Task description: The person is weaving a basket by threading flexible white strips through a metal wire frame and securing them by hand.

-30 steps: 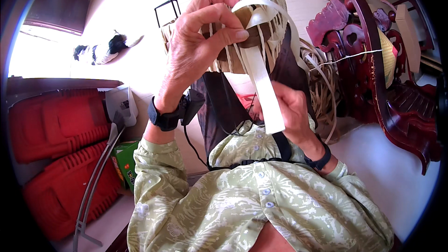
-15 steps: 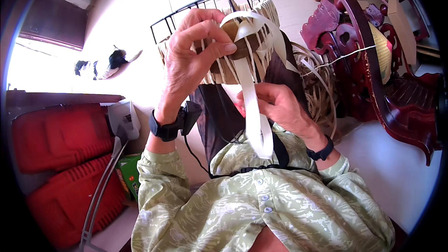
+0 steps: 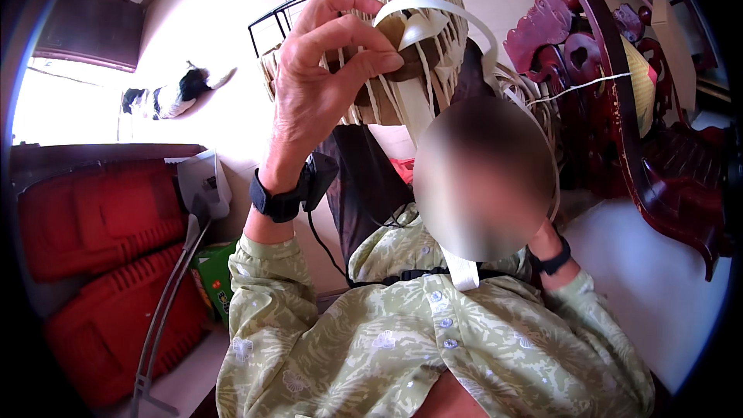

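Observation:
A partly woven basket (image 3: 379, 114) with cream strands and a brown band stands out over my lap, on a black wire frame (image 3: 309, 6). My left hand (image 3: 329, 62) is closed, thumb and fingers pinching the basket at its brown part (image 3: 406, 70), where a flat white strip (image 3: 418, 27) loops through. The strip runs down from the basket, and its loose end (image 3: 463, 272) lies over my shirt. A round blur (image 3: 486, 178) covers my right hand, so its fingers and anything in them are hidden; only the wrist with a black band shows below it.
A bundle of pale strips (image 3: 534, 97) lies right of the basket. Beyond it stands a dark red carved wooden chair (image 3: 619, 93), with cardboard boxes behind. To the left are red plastic cases (image 3: 101, 217), a green box (image 3: 217, 279) and a black-and-white animal (image 3: 174, 94) on the floor.
My right hand has moved toward the right and nearer the camera and is now covered by a blur. The basket and my left hand sit slightly higher in view; the left hand keeps its pinch.

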Demonstrator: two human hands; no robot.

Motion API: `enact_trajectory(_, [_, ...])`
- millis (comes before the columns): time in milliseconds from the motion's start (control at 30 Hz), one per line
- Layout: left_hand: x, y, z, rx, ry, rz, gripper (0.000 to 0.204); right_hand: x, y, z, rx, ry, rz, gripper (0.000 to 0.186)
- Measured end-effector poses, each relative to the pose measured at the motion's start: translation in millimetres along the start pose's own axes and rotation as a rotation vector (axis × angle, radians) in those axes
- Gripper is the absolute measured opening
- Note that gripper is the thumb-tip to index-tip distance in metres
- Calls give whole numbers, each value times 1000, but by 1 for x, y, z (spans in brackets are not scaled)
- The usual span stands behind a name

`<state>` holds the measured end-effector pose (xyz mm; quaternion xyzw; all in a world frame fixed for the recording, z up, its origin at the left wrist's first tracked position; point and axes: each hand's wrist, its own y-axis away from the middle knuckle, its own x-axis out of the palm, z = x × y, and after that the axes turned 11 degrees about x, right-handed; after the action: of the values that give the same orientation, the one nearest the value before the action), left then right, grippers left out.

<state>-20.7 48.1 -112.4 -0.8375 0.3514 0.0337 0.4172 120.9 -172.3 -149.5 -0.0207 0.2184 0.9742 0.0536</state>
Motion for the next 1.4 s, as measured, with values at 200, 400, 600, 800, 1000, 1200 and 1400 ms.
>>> enact_trajectory(200, [-4,-3,-2,30,-67,26,14,11,-18,-4,-202,115,-199,23])
enact_trajectory(400, [-8,4,0,-22,0,-47,15,-31,40,-65,184,423,0,20])
enact_trajectory(600, [-4,0,1,-25,14,-50,14,-15,-11,-3,-182,13,-79,24])
enact_trajectory(800, [-14,7,-7,-78,35,-54,15,-2,-15,-9,-186,138,-86,22])
enact_trajectory(1000, [-10,6,2,-51,58,-51,25,-24,36,-60,67,391,-33,17])
enact_trajectory(1200, [-22,9,-5,44,-63,-8,33,-81,63,-89,331,626,-167,13])
enact_trajectory(1400, [-13,7,-4,-31,12,-12,31,-3,-28,0,-498,477,-262,19])
